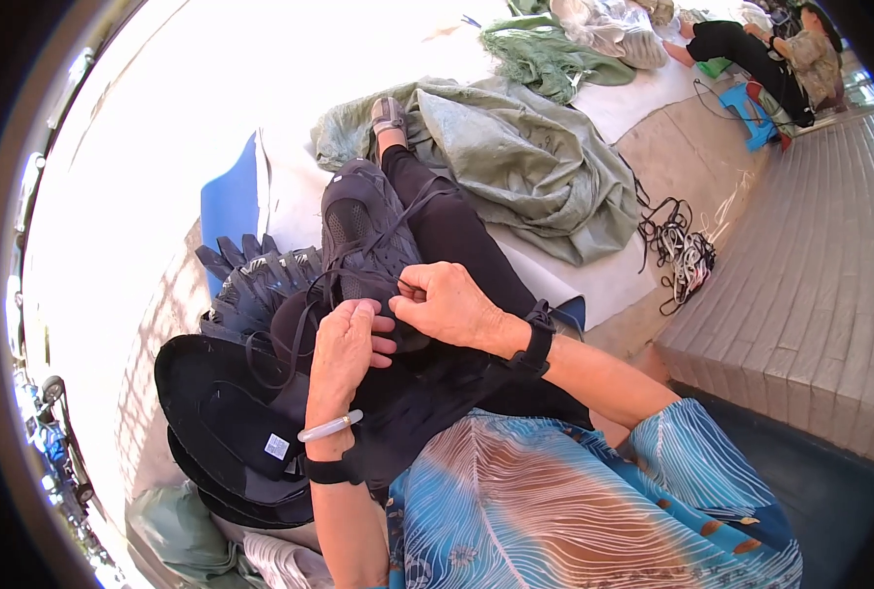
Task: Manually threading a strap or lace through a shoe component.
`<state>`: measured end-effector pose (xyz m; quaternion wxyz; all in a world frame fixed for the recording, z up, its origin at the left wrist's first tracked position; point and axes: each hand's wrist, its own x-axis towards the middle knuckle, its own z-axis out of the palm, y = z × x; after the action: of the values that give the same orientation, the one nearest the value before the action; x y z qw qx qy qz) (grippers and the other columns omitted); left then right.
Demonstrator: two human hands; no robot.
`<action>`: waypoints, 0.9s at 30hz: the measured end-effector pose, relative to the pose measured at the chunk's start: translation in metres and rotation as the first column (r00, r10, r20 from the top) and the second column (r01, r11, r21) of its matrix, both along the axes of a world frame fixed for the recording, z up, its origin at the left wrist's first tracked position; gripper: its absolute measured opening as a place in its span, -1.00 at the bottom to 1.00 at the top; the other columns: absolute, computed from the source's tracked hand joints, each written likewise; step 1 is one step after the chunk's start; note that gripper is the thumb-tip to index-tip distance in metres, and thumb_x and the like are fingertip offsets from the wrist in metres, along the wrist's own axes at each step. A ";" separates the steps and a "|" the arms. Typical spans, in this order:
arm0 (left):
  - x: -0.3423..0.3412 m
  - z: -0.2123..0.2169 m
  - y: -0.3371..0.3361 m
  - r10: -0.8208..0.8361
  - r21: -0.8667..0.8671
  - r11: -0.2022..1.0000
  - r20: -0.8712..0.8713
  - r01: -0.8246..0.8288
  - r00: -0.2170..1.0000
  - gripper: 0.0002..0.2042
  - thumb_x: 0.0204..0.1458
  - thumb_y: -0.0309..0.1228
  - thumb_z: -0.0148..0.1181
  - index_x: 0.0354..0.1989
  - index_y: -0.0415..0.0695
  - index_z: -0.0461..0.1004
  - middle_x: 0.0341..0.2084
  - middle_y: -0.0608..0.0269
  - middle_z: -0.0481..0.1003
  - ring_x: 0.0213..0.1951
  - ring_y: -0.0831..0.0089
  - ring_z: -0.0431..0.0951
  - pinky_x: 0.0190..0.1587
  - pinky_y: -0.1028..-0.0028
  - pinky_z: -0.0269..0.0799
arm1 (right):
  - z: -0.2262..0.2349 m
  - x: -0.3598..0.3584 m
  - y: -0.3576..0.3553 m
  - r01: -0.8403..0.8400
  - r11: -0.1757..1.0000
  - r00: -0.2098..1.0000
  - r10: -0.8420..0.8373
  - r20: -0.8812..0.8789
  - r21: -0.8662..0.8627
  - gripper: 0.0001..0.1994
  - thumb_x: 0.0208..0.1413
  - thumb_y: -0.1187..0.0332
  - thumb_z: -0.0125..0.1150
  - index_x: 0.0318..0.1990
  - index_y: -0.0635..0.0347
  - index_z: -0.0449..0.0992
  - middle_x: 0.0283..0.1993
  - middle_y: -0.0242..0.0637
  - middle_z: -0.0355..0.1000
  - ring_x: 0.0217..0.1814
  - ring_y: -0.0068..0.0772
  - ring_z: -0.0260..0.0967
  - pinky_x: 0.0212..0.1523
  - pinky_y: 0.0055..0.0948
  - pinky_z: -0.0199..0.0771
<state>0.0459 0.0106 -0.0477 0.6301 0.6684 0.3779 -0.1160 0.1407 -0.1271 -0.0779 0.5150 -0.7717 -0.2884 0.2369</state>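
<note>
A black mesh shoe upper (356, 221) lies across my lap, toe pointing away from me, with black laces strung loosely through its eyelets. My right hand (447, 306) pinches a black shoelace (405, 287) between thumb and forefinger near the ankle opening. Close beside it, my left hand (348, 339) has its thumb and forefinger pressed together at the opening's left edge. What those fingertips hold is hidden. A loose lace loop (285, 368) hangs left of the shoe. Several more black shoe uppers (255, 290) are stacked to its left.
Black rounded pieces (221, 422) with a white label rest at my left. Ahead lies a crumpled green sack (515, 157). A tangle of black and white laces (687, 260) sits beside a slatted grey surface (800, 304). Another person (770, 59) sits at the far right near a blue stool (748, 116).
</note>
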 end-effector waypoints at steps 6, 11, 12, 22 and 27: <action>0.022 -0.011 0.002 0.203 -0.137 0.971 0.027 -0.198 0.979 -0.70 0.21 -0.24 -0.04 -0.38 -0.25 0.43 -0.57 0.17 0.48 -0.65 0.53 0.48 -0.62 0.57 0.46 | -0.004 -0.004 0.004 -0.014 0.997 0.996 0.008 0.092 0.070 -0.83 -0.10 0.38 0.17 -0.52 0.33 0.41 -0.61 -0.09 0.36 -0.57 -0.13 0.40 -0.51 -0.34 0.38; 0.023 -0.018 0.008 0.230 -0.156 0.962 0.027 -0.223 0.973 -0.69 0.18 -0.20 0.02 -0.38 -0.24 0.45 -0.61 0.23 0.45 -0.70 0.55 0.45 -0.67 0.59 0.43 | -0.005 0.000 0.008 -0.063 0.992 0.993 0.051 0.108 0.113 -0.84 -0.10 0.37 0.16 -0.51 0.31 0.40 -0.63 -0.10 0.35 -0.59 -0.15 0.37 -0.52 -0.33 0.35; 0.022 -0.018 0.008 0.231 -0.157 0.962 0.024 -0.224 0.973 -0.69 0.18 -0.20 0.02 -0.38 -0.24 0.45 -0.61 0.23 0.45 -0.70 0.55 0.45 -0.67 0.59 0.43 | -0.005 0.001 0.008 -0.063 0.992 0.993 0.052 0.105 0.111 -0.84 -0.10 0.37 0.16 -0.51 0.31 0.40 -0.63 -0.10 0.35 -0.59 -0.15 0.37 -0.52 -0.33 0.35; 0.021 -0.010 0.011 0.213 -0.285 0.941 0.087 -0.181 0.973 -0.76 0.16 -0.32 0.03 -0.19 -0.26 0.48 -0.46 0.21 0.53 -0.56 0.56 0.51 -0.54 0.59 0.49 | -0.006 0.022 0.011 -0.043 0.985 0.998 0.035 0.054 0.169 -0.75 0.07 0.34 0.12 -0.52 0.37 0.40 -0.62 -0.02 0.27 -0.65 -0.25 0.23 -0.54 -0.33 0.25; 0.015 -0.013 0.005 0.215 -0.235 0.952 0.068 -0.194 0.974 -0.81 0.14 -0.37 0.09 -0.25 -0.27 0.49 -0.52 0.24 0.52 -0.61 0.59 0.48 -0.57 0.63 0.45 | 0.003 0.034 0.022 0.096 0.974 0.981 -0.057 -0.183 0.207 -0.76 0.13 0.34 0.06 -0.42 0.37 0.52 -0.66 -0.26 0.33 -0.61 -0.56 0.25 -0.55 -0.50 0.25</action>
<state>0.0607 0.0160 -0.0605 0.7277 0.5540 0.3998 -0.0613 0.1745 -0.1053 -0.0747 0.6276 -0.6981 -0.2356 0.2516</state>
